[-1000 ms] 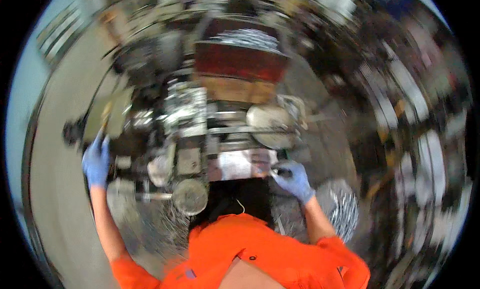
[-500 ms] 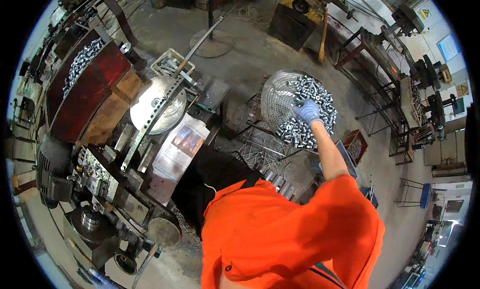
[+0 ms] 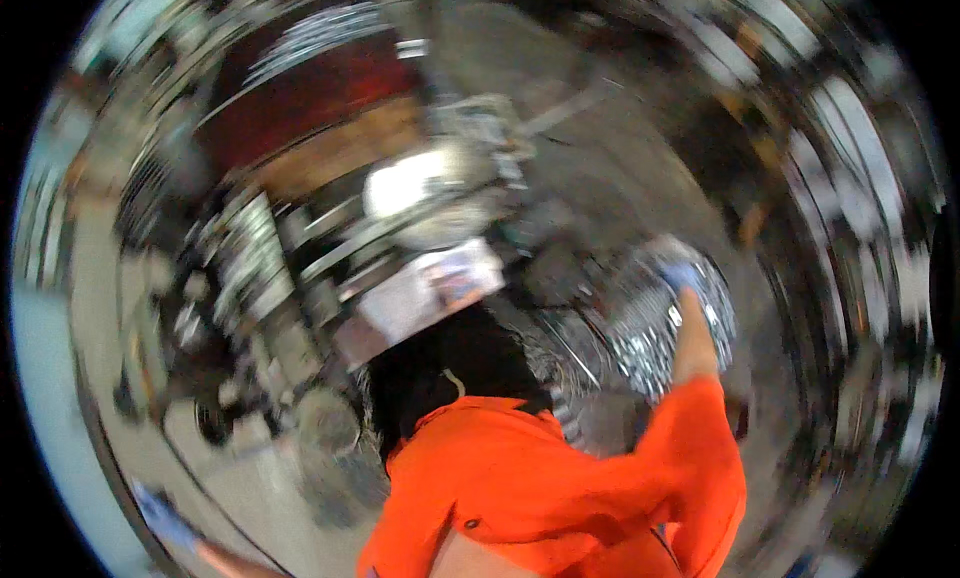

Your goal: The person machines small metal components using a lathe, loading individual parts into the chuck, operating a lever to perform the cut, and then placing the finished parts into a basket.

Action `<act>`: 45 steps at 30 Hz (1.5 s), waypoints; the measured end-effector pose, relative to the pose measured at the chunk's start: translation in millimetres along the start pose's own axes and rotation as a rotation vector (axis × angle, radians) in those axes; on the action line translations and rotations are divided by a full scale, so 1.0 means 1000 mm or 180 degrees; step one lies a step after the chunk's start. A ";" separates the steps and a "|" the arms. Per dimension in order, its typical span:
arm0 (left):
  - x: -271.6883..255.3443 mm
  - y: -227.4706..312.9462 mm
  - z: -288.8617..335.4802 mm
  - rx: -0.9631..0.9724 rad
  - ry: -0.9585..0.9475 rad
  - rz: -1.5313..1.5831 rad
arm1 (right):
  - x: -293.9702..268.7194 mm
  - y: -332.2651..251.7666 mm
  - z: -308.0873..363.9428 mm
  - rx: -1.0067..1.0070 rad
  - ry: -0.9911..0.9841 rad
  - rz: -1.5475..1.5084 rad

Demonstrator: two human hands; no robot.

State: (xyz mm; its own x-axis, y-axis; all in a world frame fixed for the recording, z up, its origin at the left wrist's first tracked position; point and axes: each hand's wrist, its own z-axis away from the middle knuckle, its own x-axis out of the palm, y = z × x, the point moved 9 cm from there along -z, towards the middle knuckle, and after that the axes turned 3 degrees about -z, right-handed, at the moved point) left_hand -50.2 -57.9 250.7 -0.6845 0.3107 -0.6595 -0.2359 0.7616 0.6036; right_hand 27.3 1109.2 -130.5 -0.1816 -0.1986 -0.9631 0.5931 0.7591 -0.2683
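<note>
View swung left, blurred; cluttered workbench [image 3: 420, 298] centred now

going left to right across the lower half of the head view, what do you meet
left hand in a blue glove at the lower left edge → orange sleeve and chest → right hand in a blue glove, over a round basket of shiny metal parts. All of it is motion-blurred.
</note>
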 end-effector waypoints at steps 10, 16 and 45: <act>-0.116 -0.130 0.089 -0.1291 0.0208 -0.1330 | -0.029 -0.045 -0.004 0.0404 -0.0049 -0.3220; -0.084 -0.207 0.144 -0.1948 -0.0210 -0.0736 | -0.136 -0.386 0.058 -0.1336 -0.0485 -0.2786; -0.073 -0.142 0.218 -0.1595 -0.0687 -0.1891 | -0.093 -0.935 0.328 -0.4758 -0.2211 -0.0343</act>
State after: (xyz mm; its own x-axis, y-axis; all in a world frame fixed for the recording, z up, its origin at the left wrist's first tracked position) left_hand 184.0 -64.5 115.5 -0.2112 0.0761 -0.9745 -0.8349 0.5043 0.2203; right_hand -253.1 215.3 203.5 0.4382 -0.1962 -0.8772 -0.7052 0.5300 -0.4708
